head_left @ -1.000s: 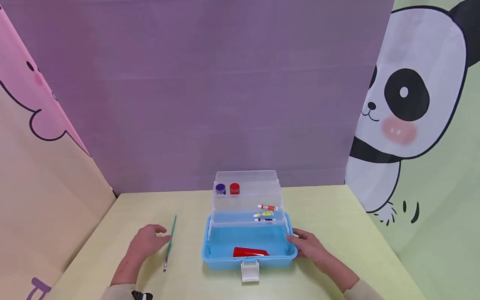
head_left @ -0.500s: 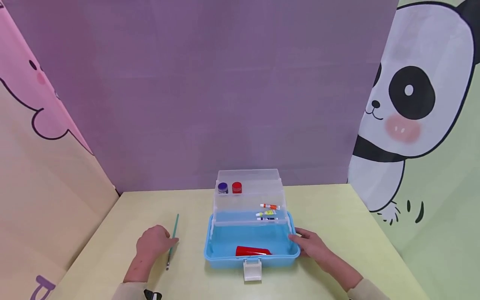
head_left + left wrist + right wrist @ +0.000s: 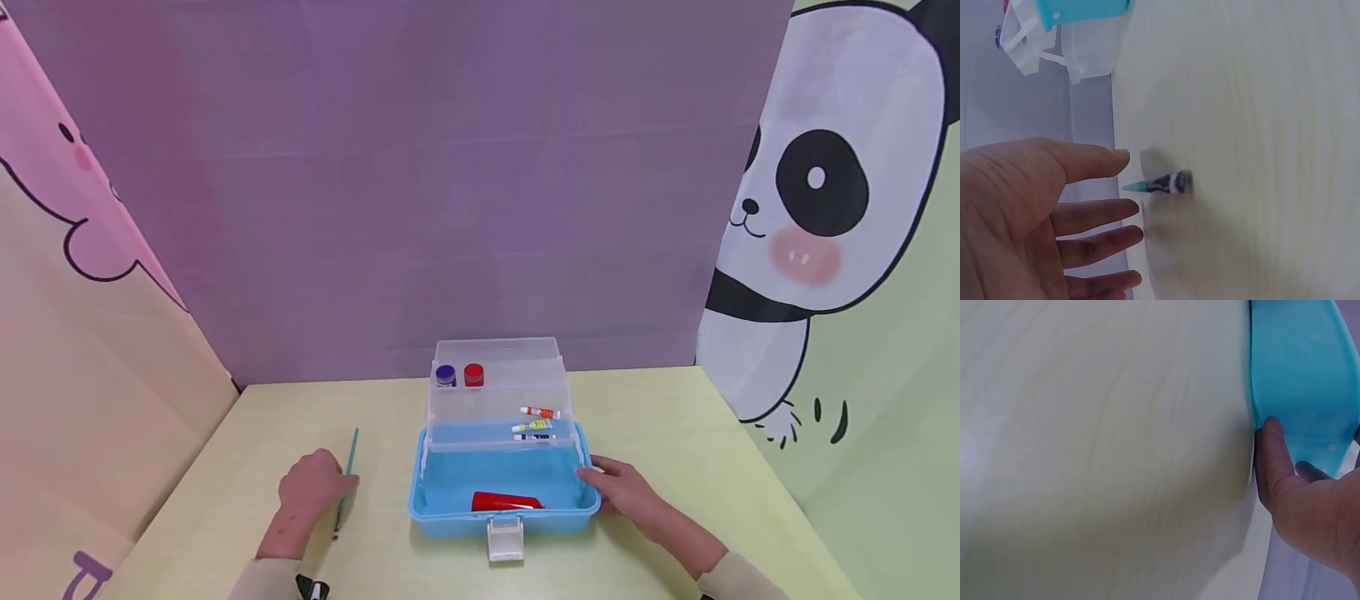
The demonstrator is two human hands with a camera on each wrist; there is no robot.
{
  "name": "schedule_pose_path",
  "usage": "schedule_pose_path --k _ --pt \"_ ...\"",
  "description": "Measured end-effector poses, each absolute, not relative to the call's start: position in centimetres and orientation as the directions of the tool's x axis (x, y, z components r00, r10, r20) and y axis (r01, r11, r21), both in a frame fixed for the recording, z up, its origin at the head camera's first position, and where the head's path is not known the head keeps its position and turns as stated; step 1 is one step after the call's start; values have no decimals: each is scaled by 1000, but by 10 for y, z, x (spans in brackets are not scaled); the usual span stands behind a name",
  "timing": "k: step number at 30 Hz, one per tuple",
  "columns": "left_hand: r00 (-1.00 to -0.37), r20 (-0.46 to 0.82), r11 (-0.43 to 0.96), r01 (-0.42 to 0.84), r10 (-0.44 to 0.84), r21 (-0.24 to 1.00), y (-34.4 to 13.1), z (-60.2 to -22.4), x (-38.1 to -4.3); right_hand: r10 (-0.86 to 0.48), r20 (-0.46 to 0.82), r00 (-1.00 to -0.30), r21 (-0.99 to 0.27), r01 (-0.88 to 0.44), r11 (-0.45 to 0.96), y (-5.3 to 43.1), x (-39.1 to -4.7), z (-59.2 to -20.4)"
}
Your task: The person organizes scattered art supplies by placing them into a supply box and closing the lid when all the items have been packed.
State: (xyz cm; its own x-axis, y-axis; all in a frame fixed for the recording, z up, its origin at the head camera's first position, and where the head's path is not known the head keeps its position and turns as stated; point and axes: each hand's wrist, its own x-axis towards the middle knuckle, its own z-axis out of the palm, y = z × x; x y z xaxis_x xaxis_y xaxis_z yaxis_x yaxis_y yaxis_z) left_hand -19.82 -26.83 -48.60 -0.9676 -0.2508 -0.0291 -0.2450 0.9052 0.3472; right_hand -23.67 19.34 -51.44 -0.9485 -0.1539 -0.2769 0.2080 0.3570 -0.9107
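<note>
My left hand [image 3: 315, 482] is over a thin teal-handled paintbrush [image 3: 351, 454] lying on the table. In the left wrist view its thumb and extended fingers stand either side of the paintbrush [image 3: 1163, 184], with gaps showing around it. At centre stands an open light-blue storage box [image 3: 450, 527] with clear fold-out trays [image 3: 498, 404]. My right hand [image 3: 622, 493] holds the box's right side, thumb on the rim and fingers against the outer wall [image 3: 1304, 381]. A red tube [image 3: 506, 502] lies inside the box.
In the trays are a purple-lidded jar [image 3: 446, 376], a red-lidded jar [image 3: 474, 375] and small paint tubes [image 3: 532, 426]. A white latch [image 3: 506, 540] hangs at the box's front. A purple backdrop [image 3: 465, 192] rises behind the pale table [image 3: 637, 417].
My left hand has moved right onto the paintbrush, its thumb now across the handle. The right hand stays at the box's side. The view has shifted slightly.
</note>
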Motion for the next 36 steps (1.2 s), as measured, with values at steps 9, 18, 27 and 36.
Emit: schedule_pose_path --k 9,18,27,36 --pt "-970 -30 933 -239 -240 271 -264 -484 -201 -162 -280 -946 -911 209 356 195 -235 -513" --pt "-974 -1 955 -222 -226 196 -265 -479 -201 -168 -283 -944 -915 213 342 195 -236 -510" --pt "-973 -1 961 -227 -230 161 -272 -484 -205 -175 -284 -943 -915 212 342 195 -236 -509" --pt "-978 119 982 -160 -172 103 -280 -474 -199 -160 -289 -944 -909 217 356 194 -234 -509"
